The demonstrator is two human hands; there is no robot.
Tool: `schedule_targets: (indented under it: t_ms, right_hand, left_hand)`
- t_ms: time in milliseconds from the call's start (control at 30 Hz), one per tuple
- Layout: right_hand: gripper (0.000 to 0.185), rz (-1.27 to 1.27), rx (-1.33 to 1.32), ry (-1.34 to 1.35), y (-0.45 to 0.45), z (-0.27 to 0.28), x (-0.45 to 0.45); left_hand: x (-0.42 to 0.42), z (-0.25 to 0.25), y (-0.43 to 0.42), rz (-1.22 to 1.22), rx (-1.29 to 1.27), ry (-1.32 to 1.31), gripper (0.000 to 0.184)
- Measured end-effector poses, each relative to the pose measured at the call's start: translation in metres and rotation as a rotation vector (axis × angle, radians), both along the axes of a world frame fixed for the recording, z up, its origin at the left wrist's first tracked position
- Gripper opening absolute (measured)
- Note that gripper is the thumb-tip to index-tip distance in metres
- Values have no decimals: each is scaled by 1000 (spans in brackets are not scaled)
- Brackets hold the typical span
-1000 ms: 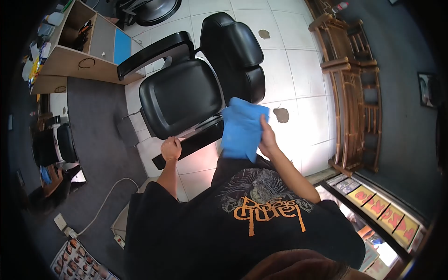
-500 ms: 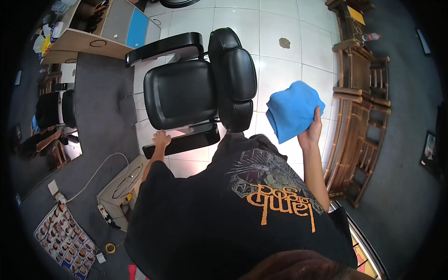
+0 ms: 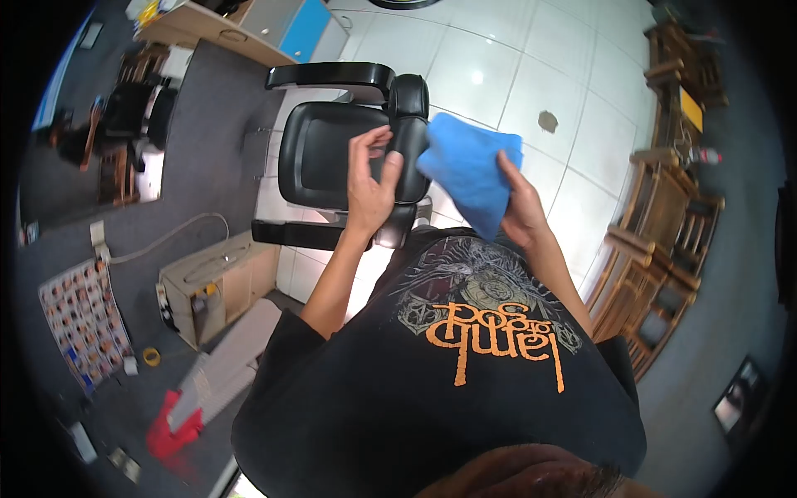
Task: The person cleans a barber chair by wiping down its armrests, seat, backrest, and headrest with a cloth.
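Observation:
A folded blue cloth (image 3: 473, 166) is gripped in my right hand (image 3: 525, 207), the thumb lying on top of it near its right edge. The cloth hangs in front of my body, just right of the backrest (image 3: 410, 158) of a black barber chair. My left hand (image 3: 373, 183) is raised with its fingers apart and holds nothing; in the view it overlaps the chair seat (image 3: 320, 153) and the backrest's left side. Whether it touches the backrest I cannot tell. The near armrest (image 3: 295, 233) lies below the seat.
A wooden cabinet (image 3: 241, 37) with a blue door stands at the upper left, beside a mirror. A small wooden box (image 3: 220, 290) and a poster (image 3: 85, 319) are at the lower left. Bamboo benches (image 3: 643, 249) line the right side. White tiles (image 3: 548, 75) cover the floor.
My left hand has left the near armrest and risen towards the backrest, its fingers spread. The cloth and my right hand have moved left, closer to the chair. The camera view has turned.

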State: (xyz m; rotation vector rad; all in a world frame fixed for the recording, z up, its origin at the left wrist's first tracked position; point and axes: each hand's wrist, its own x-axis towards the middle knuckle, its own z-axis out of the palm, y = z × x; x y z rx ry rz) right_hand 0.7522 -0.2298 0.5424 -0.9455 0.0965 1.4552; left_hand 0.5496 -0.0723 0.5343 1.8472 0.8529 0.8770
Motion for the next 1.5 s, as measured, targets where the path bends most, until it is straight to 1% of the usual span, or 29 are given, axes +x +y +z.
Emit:
schedule_targets:
  t_ms: [33, 100, 133, 200, 267, 300, 400, 433, 467, 533, 567, 667, 700, 800, 833, 933, 1033, 1067, 1100, 1133, 1200, 1300, 1400, 1500]
  right_hand:
    - [62, 120, -5, -18, 6, 23, 8]
    - [65, 295, -5, -67, 14, 33, 28]
    - [66, 382, -10, -92, 16, 37, 40]
    - [65, 497, 9, -179, 22, 35, 60]
    - [63, 606, 9, -311, 33, 15, 80]
    - [57, 666, -13, -480, 37, 11, 87]
    - [42, 919, 54, -747, 57, -15, 103]
    - [37, 1004, 76, -724, 68, -29, 104]
    - [36, 1022, 119, -747, 74, -40, 103]
    - [35, 1035, 223, -797, 96, -41, 89]
    - [31, 1023, 363, -854, 110, -44, 85]
    - [33, 1108, 327, -850, 155, -3, 55]
    - [32, 1088, 456, -1081, 175, -31, 54]
    - [30, 810, 652, -1526, 205, -45, 49]
    - [27, 800, 665, -1544, 214, -51, 53]
    - [26, 750, 820, -1723, 244, -78, 63]
    - [25, 786, 923, -1791, 264, -92, 55]
    - [25, 803, 962, -1808, 273, -96, 54]
    - [34, 898, 1004, -1832, 286, -100, 56]
    - [38, 1013, 902, -1681, 297, -106, 54]
    - [46, 1229, 691, -1366, 314, -118, 52]
    - [55, 1481, 741, -1511, 324, -106, 43]
    - [56, 1539, 857, -1412, 336, -119, 46]
    - [49, 1470, 1043, -1310, 339, -125, 51]
  left_hand:
    - [8, 9, -13, -67, -138, 6, 54]
    - [24, 17, -39, -182, -383, 17, 73]
    - [28, 21, -48, -230, -578, 107, 74]
    - [48, 7, -73, -73, -679, -10, 68]
    - [66, 7, -93, 170, -727, -77, 58]
    - [74, 6, -103, 301, -764, -117, 53]
    - [82, 9, -125, 554, -527, -36, 44]
    - [82, 3, -129, 624, -460, -34, 40]
    - [83, 2, -135, 707, -437, -80, 39]
    - [85, 2, -135, 858, -363, -174, 38]
    - [77, 3, -132, 911, -344, -133, 38]
    - [60, -3, -112, 1035, -278, -165, 45]
    - [50, -17, -106, 1064, -350, 35, 59]
    - [62, -19, -100, 1314, 48, 541, 72]
    - [61, -25, -100, 1189, -16, 464, 86]
    - [80, -31, -97, 898, 154, 556, 95]
    - [101, -33, -83, 798, 172, 626, 98]
    - [102, -33, -77, 809, 165, 686, 97]
    - [104, -34, -70, 818, 156, 744, 97]
    - [106, -34, -63, 828, 145, 801, 98]
    - [108, -36, -54, 845, 97, 810, 96]
    - [112, -47, -48, 895, 96, 845, 93]
    - [115, -52, -46, 915, 130, 939, 86]
    - [120, -56, -46, 890, 151, 1031, 80]
